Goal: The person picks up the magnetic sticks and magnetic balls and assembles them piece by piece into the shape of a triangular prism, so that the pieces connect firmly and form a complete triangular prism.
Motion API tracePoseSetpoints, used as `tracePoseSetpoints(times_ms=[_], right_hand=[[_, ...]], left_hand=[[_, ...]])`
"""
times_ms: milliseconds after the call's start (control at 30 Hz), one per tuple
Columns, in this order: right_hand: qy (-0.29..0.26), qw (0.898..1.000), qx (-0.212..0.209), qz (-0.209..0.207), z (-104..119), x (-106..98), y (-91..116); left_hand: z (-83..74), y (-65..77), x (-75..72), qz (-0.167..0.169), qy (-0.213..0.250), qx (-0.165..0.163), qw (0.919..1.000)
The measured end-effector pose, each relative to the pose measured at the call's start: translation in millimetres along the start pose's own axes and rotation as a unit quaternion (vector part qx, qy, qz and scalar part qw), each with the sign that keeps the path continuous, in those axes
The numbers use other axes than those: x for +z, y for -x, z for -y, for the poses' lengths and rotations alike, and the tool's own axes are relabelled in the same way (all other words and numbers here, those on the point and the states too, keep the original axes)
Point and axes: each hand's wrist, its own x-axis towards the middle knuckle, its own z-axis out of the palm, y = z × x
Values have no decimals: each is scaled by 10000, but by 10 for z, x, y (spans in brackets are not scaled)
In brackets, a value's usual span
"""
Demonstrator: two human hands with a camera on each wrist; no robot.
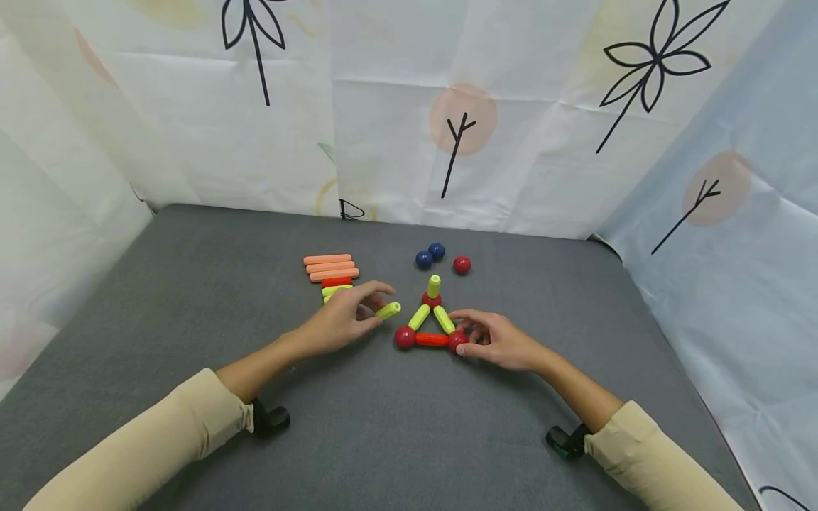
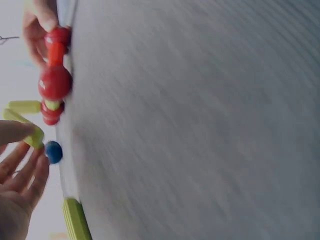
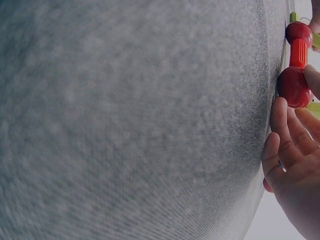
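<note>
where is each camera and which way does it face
Head: on the head, facing forward and down at the table; left hand, right hand, sleeves show.
Left wrist: worn there, facing the held yellow stick; both hands show.
Right wrist: worn there, facing a red ball; right hand shows.
Both wrist views share the red stick.

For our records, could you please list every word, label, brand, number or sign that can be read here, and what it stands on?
"D"-like black mark on the cloth backdrop: I cannot tell whether it is a letter or part of the drawing.
Otherwise none: no readable text shows on the yellow-green rod in the left hand, the red ball at the right hand, or the black wrist devices.
</note>
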Motion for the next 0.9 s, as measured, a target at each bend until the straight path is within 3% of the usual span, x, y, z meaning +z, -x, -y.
tracePoseSetpoints(times_ms=[100, 200, 433, 900], right_hand=[[24, 10000, -29, -5, 8, -5, 7], [55, 10000, -37, -8, 16, -7, 9], [28, 10000, -21, 3, 23, -3, 3], [29, 9999, -28, 117, 26, -35, 6]], left_hand=[[-68, -62, 47, 27, 653, 191, 9977], [-114, -96, 89, 153, 880, 386, 9953], [-107, -107, 151, 535, 836, 382, 9943], [-82, -114, 169, 941, 678, 404, 9924]])
